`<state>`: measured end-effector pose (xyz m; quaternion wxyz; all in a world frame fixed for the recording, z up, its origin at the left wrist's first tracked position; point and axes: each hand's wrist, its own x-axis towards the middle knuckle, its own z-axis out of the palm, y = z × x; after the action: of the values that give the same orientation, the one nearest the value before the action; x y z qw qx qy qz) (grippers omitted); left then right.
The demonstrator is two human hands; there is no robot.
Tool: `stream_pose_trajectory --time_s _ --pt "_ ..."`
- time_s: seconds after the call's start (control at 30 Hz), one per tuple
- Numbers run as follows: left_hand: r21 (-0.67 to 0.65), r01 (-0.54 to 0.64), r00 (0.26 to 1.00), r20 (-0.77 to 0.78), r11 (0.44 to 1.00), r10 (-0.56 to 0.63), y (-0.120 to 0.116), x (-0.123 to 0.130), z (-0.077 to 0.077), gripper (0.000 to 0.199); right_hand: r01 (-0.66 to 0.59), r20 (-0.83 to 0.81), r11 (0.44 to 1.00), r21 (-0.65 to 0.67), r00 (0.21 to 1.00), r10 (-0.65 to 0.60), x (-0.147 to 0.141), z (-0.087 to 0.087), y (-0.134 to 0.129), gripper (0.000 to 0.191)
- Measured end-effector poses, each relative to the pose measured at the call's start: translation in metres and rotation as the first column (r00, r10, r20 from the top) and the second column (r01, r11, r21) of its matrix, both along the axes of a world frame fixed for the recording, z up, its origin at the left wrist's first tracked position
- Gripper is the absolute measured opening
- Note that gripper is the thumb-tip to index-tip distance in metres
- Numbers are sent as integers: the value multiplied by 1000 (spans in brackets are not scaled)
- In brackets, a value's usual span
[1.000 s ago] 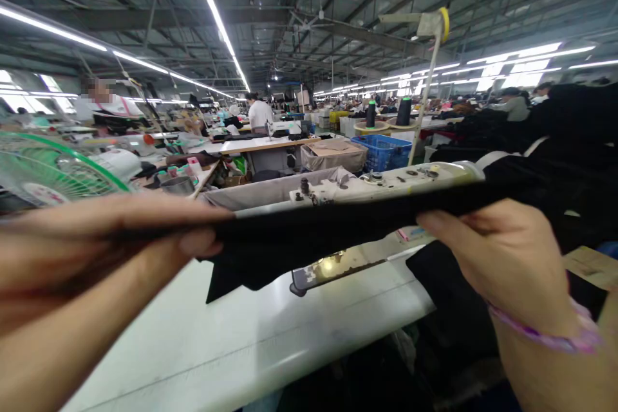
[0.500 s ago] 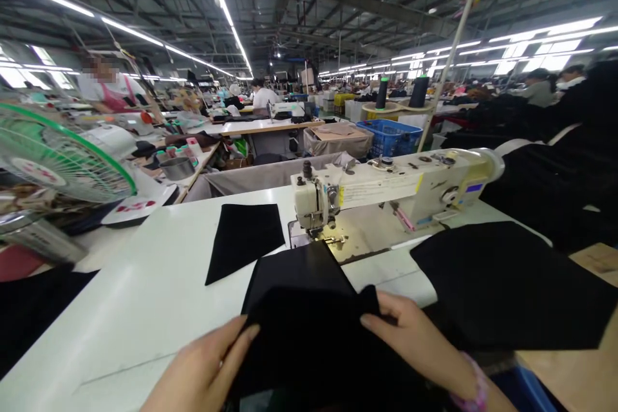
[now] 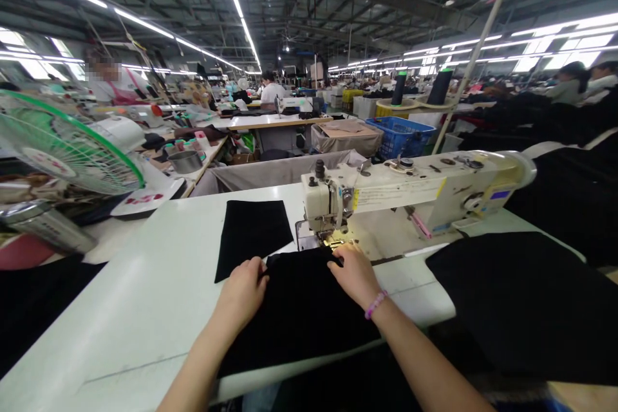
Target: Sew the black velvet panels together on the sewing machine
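A black cloth (image 3: 299,315) lies over the front of the pale table, its far edge at the needle area of a white sewing machine (image 3: 386,187). My left hand (image 3: 246,286) pinches the cloth's far left corner. At its far right corner, just in front of the machine's foot, my right hand (image 3: 355,270) grips the edge between thumb and fingers. A smaller black piece (image 3: 253,232) lies flat beyond my left hand. To the right rests another large black cloth (image 3: 526,296).
A green-rimmed fan (image 3: 67,148) and a metal flask (image 3: 48,225) stand at the left. Behind the machine are a blue basket (image 3: 403,136) and two dark thread cones. A person in a pink apron (image 3: 123,93) is at the back left.
Both hands have moved forward toward the machine with the cloth, whose far edge now lies straight between them. The view has shifted slightly, moving the machine to the right in the picture.
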<state>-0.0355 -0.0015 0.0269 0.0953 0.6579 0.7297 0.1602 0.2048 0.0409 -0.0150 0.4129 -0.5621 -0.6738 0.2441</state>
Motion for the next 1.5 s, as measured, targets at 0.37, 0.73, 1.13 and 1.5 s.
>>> stream_pose_trajectory --time_s 0.37,0.73,1.13,1.5 --pt "203 -209 413 905 957 -101 -56 22 23 20 2 -513 977 -213 851 -113 44 16 -62 47" --pt "208 -401 336 940 892 -68 -67 36 35 23 115 -657 954 -277 702 -275 58 21 -77 48" --pt "138 -475 205 978 869 -44 -66 44 42 29 112 -773 896 -430 468 -429 51 40 -78 52" --pt "173 -486 232 971 857 -64 -61 42 41 30 116 -780 903 -415 466 -418 51 47 -80 44"
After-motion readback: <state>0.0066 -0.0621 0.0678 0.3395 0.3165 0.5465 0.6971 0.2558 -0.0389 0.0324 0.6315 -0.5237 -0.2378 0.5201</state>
